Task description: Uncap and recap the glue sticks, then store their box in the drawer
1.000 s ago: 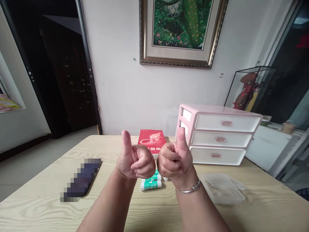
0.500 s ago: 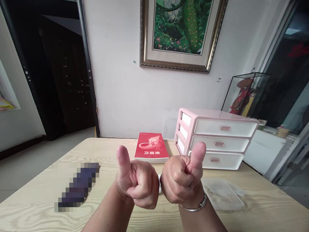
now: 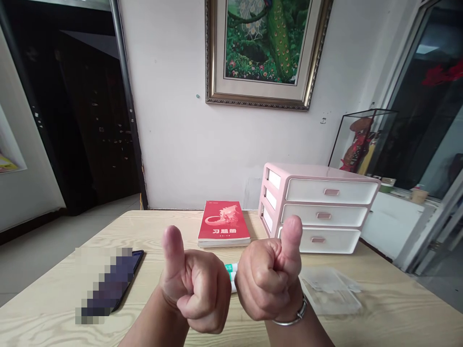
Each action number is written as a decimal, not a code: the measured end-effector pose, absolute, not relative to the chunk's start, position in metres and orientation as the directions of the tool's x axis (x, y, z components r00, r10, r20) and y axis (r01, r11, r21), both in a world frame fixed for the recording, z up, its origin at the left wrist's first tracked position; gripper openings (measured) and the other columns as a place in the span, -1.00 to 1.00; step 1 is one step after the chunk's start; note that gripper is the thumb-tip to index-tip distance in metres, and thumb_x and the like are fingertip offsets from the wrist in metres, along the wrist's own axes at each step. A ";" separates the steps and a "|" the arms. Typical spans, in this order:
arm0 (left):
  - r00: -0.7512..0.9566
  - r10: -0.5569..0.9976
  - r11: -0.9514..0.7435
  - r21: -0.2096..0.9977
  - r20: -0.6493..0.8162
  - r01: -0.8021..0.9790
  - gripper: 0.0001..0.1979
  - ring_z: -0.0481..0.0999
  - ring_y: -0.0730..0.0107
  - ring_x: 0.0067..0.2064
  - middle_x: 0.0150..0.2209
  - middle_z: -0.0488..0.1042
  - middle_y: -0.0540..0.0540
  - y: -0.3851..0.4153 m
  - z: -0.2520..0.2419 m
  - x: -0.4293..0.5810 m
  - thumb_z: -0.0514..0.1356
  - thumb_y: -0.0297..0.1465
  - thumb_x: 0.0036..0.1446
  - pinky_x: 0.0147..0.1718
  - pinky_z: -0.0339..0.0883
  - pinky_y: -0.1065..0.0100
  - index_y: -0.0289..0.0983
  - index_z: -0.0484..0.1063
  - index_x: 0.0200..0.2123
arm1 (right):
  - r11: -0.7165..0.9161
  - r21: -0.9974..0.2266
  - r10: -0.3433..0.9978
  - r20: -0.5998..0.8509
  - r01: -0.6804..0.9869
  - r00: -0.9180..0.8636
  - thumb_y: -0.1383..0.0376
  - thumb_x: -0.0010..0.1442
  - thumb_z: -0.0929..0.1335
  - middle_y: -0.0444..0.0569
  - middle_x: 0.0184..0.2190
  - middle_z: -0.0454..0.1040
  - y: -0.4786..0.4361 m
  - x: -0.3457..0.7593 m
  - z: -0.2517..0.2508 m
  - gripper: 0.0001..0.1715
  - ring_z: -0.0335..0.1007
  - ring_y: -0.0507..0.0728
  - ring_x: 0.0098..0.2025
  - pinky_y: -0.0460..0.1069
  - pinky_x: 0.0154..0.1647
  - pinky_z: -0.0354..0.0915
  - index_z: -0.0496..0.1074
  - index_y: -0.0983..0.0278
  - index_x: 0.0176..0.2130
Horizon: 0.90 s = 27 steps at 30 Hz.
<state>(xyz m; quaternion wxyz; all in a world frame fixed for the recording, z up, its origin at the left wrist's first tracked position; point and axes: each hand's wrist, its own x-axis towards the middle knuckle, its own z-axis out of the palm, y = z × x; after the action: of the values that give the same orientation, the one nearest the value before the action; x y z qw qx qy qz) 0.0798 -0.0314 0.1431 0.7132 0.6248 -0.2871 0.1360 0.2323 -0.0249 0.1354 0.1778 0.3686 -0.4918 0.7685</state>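
Both my hands are raised over the wooden table (image 3: 398,313) with fingers curled into fists and thumbs pointing up. My left hand (image 3: 193,289) is closed and holds nothing. Beside it, my right hand (image 3: 269,277) is closed the same way, with a silver bracelet at the wrist. Between and behind the two fists lie green-and-white glue sticks (image 3: 231,274), mostly hidden by the hands. A red book (image 3: 223,229) lies flat on the table beyond them.
A pink drawer unit (image 3: 318,214) with three white drawers stands at the back right. A clear plastic box (image 3: 331,291) lies right of my right hand. A dark phone (image 3: 108,284) lies at the left. A framed picture (image 3: 265,48) hangs on the wall.
Both thumbs-up hands have sunk lower and come nearer the camera. The view has shifted slightly, so the book shows fully and the glue sticks are mostly covered.
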 end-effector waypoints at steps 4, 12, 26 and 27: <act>0.771 -0.166 0.181 0.787 0.615 -0.590 -0.20 -0.09 0.47 -0.79 -0.81 -0.03 0.02 -0.029 0.142 0.079 -0.52 0.41 -0.19 -0.83 -0.20 0.34 -0.14 0.03 -0.71 | -0.366 -0.722 -0.046 0.645 -0.588 -0.763 -0.47 -0.05 -0.22 -0.25 -0.81 -0.03 -0.024 0.239 0.134 -0.09 -0.13 -0.13 -0.76 -0.19 -0.76 -0.01 0.03 0.19 -0.62; 0.774 -0.267 0.158 0.819 0.573 -0.552 -0.22 -0.04 0.44 -0.76 -0.78 0.04 -0.01 -0.032 0.147 0.078 -0.41 0.42 -0.14 -0.78 -0.19 0.32 -0.14 0.06 -0.69 | -0.377 -0.724 -0.137 0.661 -0.578 -0.738 -0.50 -0.11 -0.20 -0.24 -0.79 0.00 -0.033 0.233 0.133 -0.07 -0.06 -0.12 -0.77 -0.18 -0.77 0.00 0.05 0.20 -0.62; 0.805 -0.063 0.144 0.804 0.590 -0.577 -0.18 -0.14 0.51 -0.77 -0.83 -0.06 0.02 -0.024 0.143 0.076 -0.56 0.41 -0.22 -0.77 -0.30 0.36 -0.16 -0.01 -0.76 | -0.365 -0.673 -0.066 0.708 -0.643 -0.704 -0.48 -0.13 -0.28 -0.25 -0.81 0.00 -0.024 0.231 0.143 -0.04 -0.15 -0.13 -0.82 -0.18 -0.83 -0.13 0.04 0.19 -0.61; 0.804 -0.063 0.141 0.803 0.591 -0.579 -0.18 -0.14 0.51 -0.77 -0.83 -0.06 0.02 -0.026 0.144 0.075 -0.56 0.41 -0.22 -0.77 -0.30 0.36 -0.16 -0.01 -0.76 | -0.364 -0.676 -0.059 0.704 -0.641 -0.708 -0.48 -0.14 -0.28 -0.25 -0.81 -0.01 -0.026 0.232 0.144 -0.04 -0.15 -0.13 -0.82 -0.18 -0.83 -0.14 0.04 0.19 -0.61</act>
<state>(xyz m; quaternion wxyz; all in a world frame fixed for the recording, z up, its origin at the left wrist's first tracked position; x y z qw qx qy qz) 0.0752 -0.0260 0.1441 0.7111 0.6297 -0.2547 0.1815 0.2319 -0.0263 0.1438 0.1923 0.3302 -0.5301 0.7569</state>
